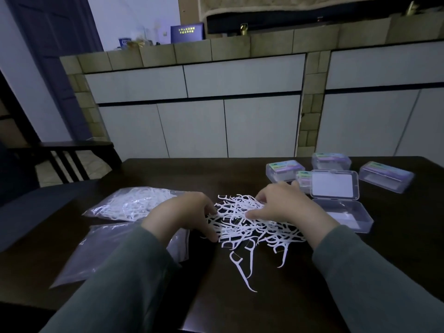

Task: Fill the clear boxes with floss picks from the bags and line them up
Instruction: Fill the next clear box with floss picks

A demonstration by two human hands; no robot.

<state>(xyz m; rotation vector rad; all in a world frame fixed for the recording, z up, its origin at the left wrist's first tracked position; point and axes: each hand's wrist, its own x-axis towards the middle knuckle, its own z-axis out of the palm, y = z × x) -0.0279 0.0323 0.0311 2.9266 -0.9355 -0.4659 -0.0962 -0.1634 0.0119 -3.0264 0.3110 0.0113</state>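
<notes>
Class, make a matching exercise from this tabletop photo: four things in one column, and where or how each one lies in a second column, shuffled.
Things:
1. Open box
2. Full bag
3. Empty bag
4. Pile of floss picks

Places or states:
A. Loose on the table, between both hands
B. Flat, partly under the left sleeve
C. Lid up, right of the right hand
D. Beyond the left hand, still stuffed with picks

Pairs: 1-C, 2-D, 3-B, 4-A

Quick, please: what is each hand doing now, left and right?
Left hand: fingers curled on the floss picks; grip cannot be told.
Right hand: fingers curled on the same pile; cannot be told.
</notes>
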